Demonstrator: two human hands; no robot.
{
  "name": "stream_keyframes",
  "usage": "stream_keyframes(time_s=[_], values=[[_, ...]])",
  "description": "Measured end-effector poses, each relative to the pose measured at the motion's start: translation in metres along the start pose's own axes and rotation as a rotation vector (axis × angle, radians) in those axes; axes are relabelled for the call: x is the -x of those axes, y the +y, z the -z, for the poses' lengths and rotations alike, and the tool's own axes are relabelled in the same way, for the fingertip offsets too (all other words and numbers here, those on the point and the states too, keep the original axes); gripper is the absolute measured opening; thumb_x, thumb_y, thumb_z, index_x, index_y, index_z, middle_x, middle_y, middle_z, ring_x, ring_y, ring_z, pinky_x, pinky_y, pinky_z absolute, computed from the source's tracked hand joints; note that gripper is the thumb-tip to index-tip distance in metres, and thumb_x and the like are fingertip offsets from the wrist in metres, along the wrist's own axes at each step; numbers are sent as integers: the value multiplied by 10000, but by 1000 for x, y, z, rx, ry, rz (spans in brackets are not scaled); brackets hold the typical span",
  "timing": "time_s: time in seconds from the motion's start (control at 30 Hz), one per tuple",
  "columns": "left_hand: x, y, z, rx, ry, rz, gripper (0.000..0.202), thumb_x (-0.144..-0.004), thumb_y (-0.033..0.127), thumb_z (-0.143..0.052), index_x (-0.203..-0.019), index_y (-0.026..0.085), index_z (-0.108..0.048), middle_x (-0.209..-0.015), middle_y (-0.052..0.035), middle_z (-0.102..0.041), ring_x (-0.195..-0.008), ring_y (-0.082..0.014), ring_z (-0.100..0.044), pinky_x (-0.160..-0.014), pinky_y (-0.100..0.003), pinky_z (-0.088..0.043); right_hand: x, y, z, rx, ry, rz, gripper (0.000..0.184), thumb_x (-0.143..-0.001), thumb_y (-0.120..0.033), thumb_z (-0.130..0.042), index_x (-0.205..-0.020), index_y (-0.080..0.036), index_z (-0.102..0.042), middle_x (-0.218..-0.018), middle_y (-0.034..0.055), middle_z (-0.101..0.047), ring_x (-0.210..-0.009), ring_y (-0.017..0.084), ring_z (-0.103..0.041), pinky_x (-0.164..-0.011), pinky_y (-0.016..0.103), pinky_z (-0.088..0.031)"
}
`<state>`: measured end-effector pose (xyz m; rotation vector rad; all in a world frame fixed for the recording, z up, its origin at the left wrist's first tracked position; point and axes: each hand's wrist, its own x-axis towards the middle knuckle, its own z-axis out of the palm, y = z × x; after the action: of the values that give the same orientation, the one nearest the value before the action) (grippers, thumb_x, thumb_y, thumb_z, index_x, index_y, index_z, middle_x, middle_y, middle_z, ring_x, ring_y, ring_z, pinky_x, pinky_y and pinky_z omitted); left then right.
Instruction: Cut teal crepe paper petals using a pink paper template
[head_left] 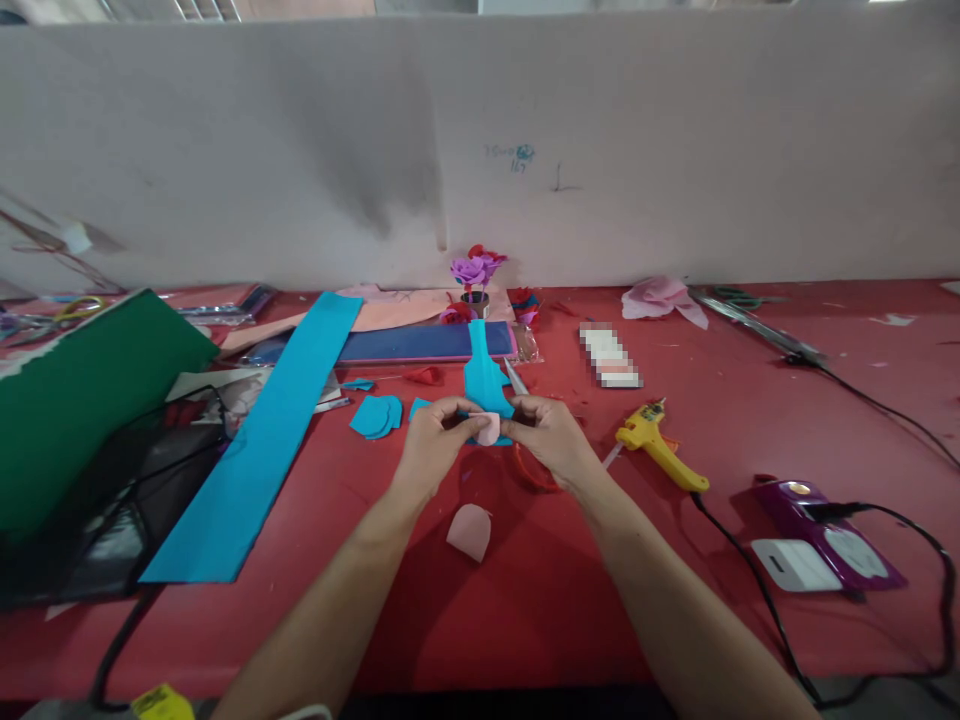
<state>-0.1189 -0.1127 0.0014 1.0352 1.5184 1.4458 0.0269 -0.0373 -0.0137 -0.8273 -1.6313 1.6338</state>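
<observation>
Between my two hands is a small pink petal-shaped piece point(488, 430), pinched at its sides by fingers and thumbs. My left hand point(442, 430) grips its left edge and my right hand point(541, 425) its right edge. Just behind it on the table lies a blue cut piece point(484, 375) with a narrow top. Scissors with a red handle point(536, 478) rest partly hidden under my right hand, blades pointing away. Nearer to me lies a second pink petal piece point(470, 532). Rounded blue pieces point(376, 416) lie left of my left hand.
A yellow glue gun point(654, 440) with a cord lies at right, near a purple device point(832, 535) and a pixelated phone-like object point(610, 355). A long blue strip point(262, 440) and a green sheet point(97, 390) are at left. A small flower pot point(475, 303) stands by the wall.
</observation>
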Motion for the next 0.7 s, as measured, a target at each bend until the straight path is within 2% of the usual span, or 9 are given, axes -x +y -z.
stream_keyframes(time_s=[0.23,0.4,0.47,0.53,0.6,0.63,0.7], values=[[-1,-3,-1,41,69,-24,221,-661,303,-772,-789,186,-637,-673,10,-639,-599,-127,-565,-574,-242,-444,2,-4,-1,-19,-27,-3,170,-770,-361,-697,-776,-193,-717,-688,-32,-618,-639,125,-524,-632,259,-396],[-1,-5,-2,89,88,-14,342,-732,274,-701,-1049,215,-583,-641,33,-621,-594,-136,-576,-584,-242,-441,3,-6,-3,-53,30,-66,217,-663,-372,-789,-738,-183,-714,-697,-6,-668,-634,141,-570,-633,272,-422],[-3,-7,1,108,141,-37,340,-776,222,-614,-1112,218,-562,-736,8,-659,-663,-145,-611,-644,-261,-469,2,-6,-2,-69,81,-70,234,-642,-380,-803,-718,-181,-705,-667,-9,-659,-615,138,-569,-625,273,-429],[-6,-9,6,40,251,-108,311,-777,158,-554,-1081,213,-589,-948,-40,-689,-854,-161,-641,-784,-293,-485,2,-6,-1,-85,119,-65,252,-633,-392,-810,-730,-184,-705,-670,-5,-666,-627,146,-586,-637,280,-447],[-7,-9,10,-65,354,-159,257,-785,165,-551,-1023,213,-637,-1131,-62,-665,-1054,-182,-604,-914,-316,-451,1,-6,-1,-101,143,-59,267,-629,-404,-813,-743,-185,-711,-687,7,-684,-648,159,-610,-649,291,-466],[-7,-7,11,-82,361,-142,220,-802,210,-564,-1002,211,-657,-1147,-66,-664,-1080,-191,-594,-925,-321,-447,1,-6,-1,-108,148,-56,274,-627,-410,-814,-747,-185,-715,-695,14,-693,-653,165,-618,-651,296,-475],[-6,-3,11,-9,238,-4,223,-805,330,-615,-974,200,-677,-1029,-73,-698,-946,-198,-638,-826,-325,-488,1,-7,-1,-124,153,-50,281,-624,-413,-816,-756,-183,-724,-719,26,-711,-665,173,-634,-662,303,-490]])
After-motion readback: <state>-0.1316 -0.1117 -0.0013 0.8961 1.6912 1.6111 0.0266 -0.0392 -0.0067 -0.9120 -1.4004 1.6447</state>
